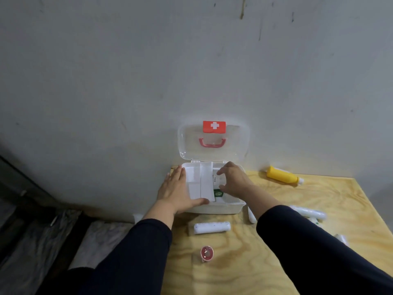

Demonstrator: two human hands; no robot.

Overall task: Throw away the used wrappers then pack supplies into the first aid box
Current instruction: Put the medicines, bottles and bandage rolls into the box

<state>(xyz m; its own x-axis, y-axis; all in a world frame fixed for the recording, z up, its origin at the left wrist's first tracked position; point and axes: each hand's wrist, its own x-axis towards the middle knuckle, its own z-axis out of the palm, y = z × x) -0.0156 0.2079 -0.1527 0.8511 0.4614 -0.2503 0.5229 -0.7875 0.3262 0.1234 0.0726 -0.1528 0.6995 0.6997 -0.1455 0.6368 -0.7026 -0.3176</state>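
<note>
The white first aid box (231,206) stands open against the wall, its clear lid (236,143) with a red cross label and red handle tilted up. A white inner tray (200,184) sits over the left half. My left hand (177,191) lies flat against the box's left side, thumb along the front rim. My right hand (234,182) reaches into the right half, its fingers curled round a white packet (218,179). A green item (218,193) shows just below it inside the box.
On the plywood table (255,262) lie a white tube (211,227), a red-rimmed tape roll (206,253), a yellow bottle (284,175) near the wall, and several white packets (310,212) at the right. The table's left edge drops to a dark floor.
</note>
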